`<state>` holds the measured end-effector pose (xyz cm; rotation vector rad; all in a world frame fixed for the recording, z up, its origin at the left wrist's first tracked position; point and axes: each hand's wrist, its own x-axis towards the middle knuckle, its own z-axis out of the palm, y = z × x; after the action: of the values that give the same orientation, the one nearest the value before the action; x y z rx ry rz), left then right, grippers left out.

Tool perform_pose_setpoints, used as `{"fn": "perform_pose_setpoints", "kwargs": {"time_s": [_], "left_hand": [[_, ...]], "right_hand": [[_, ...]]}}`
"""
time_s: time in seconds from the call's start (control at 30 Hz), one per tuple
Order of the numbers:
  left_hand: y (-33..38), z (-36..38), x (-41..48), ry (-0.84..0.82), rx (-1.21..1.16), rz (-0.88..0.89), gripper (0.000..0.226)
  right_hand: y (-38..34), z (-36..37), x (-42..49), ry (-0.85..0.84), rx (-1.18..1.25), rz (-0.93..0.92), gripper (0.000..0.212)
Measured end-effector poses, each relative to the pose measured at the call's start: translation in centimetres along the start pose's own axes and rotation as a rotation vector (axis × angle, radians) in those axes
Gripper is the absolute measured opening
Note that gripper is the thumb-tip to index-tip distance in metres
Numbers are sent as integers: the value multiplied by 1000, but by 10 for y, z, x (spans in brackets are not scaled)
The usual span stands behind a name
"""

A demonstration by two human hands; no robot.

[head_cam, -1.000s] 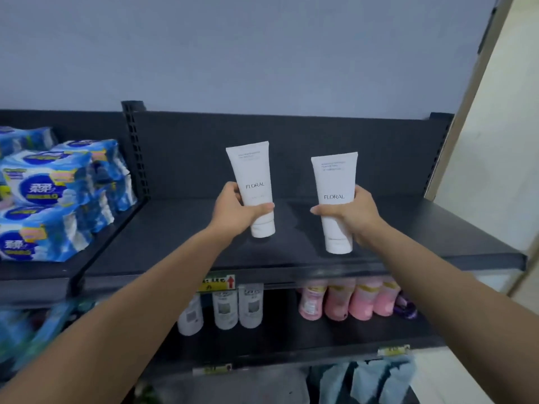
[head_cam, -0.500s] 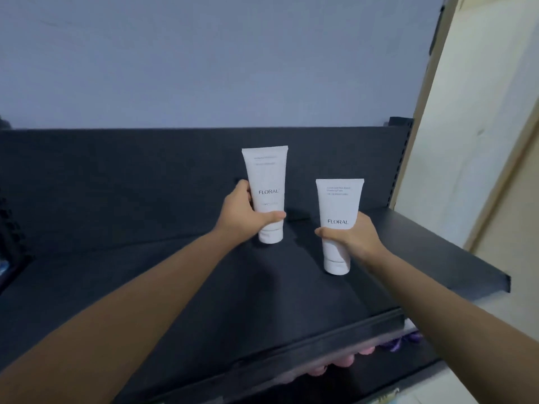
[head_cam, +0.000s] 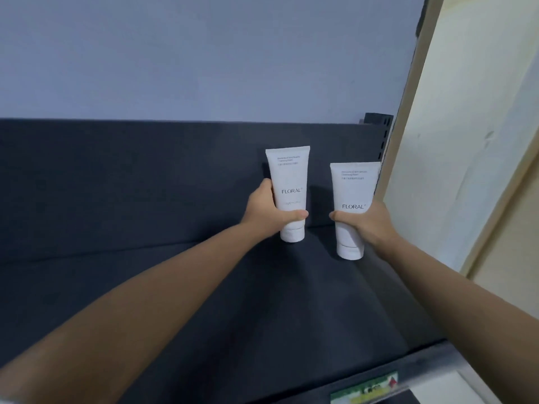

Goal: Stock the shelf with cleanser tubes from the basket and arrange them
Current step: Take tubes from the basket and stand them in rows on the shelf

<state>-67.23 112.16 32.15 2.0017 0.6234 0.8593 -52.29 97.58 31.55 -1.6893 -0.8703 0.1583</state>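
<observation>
Two white FLORAL cleanser tubes stand cap-down over the dark shelf [head_cam: 204, 301], near its back right corner. My left hand [head_cam: 267, 212] grips the left tube [head_cam: 288, 182] around its lower part, thumb across the front; its cap touches the shelf close to the back panel. My right hand [head_cam: 369, 223] grips the right tube [head_cam: 354, 188] low down, with its cap at the shelf surface a little nearer to me. The basket is out of view.
The shelf's dark back panel [head_cam: 116, 176] runs behind the tubes, with a slotted upright [head_cam: 379, 132] at its right end. A cream wall and door frame [head_cam: 466, 141] stand just right of the shelf. A price label [head_cam: 364, 389] sits on the front edge.
Both hands have carried the tubes farther back and right on the shelf, toward the back corner. The view has closed in; the tissue packs and lower shelf have dropped out of sight.
</observation>
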Motion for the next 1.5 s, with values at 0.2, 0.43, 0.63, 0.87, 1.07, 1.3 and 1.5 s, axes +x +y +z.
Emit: {"fn": "perform_pose_setpoints", "kwargs": {"time_s": [0.2, 0.43, 0.63, 0.87, 1.07, 1.3, 1.5], "left_hand": [[4, 81, 32, 52, 61, -48, 63], [7, 146, 54, 118, 73, -67, 60], [13, 167, 64, 139, 138, -70, 63], [16, 162, 57, 79, 268, -99, 71], [18, 138, 48, 34, 459, -115, 74], [9, 90, 27, 141, 478, -218, 67], [20, 44, -26, 173, 704, -246, 63]], "right_hand": [[37, -51, 45, -137, 9, -41, 27], [75, -75, 70, -161, 137, -27, 28], [92, -86, 73, -271, 200, -101, 35], [96, -98, 78, -568, -178, -104, 57], [86, -69, 73, -495, -165, -115, 61], [86, -48, 71, -383, -279, 2, 91], [74, -65, 40, -140, -284, -1, 106]]}}
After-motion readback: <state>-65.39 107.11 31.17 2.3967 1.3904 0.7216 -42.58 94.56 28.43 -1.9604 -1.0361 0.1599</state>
